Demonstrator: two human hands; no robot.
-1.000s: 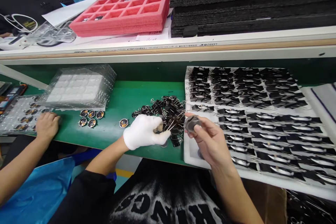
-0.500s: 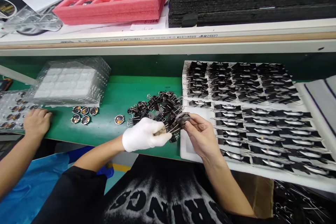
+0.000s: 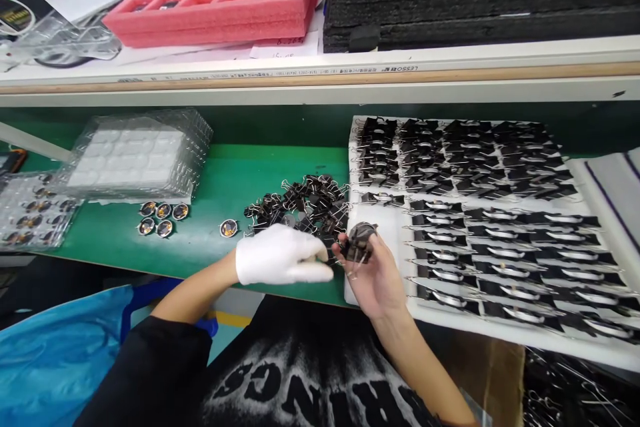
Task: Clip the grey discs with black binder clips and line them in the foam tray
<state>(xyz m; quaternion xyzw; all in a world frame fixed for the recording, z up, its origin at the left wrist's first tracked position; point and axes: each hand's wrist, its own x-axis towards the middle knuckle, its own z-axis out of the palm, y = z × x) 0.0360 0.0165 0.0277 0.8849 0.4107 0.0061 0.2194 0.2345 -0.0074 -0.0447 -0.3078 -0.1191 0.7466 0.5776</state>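
My left hand [image 3: 283, 257], in a white glove, hovers at the near side of a heap of black binder clips [image 3: 313, 203]. Its thumb and fingers are parted, with nothing visible between them. Just right of it, my right hand [image 3: 377, 280] is bare and grips a dark round part with binder clips on it [image 3: 361, 241]; the fingers hide some of it. A foam tray [image 3: 373, 273] beside that hand carries rows of clipped round parts [image 3: 505, 253]. One round part with a copper-coloured middle [image 3: 229, 228] lies left of the heap.
Several more round parts [image 3: 163, 211] lie near stacked clear plastic trays [image 3: 130, 153]. A filled clear tray [image 3: 35, 213] is at far left. Above runs a shelf edge [image 3: 300, 90], bearing a pink foam tray [image 3: 210, 23] and black foam sheets [image 3: 475, 7].
My left hand has let go of the binder clip handles and parted from the round part. My right hand has turned it upright. Another person's hand has left the far left.
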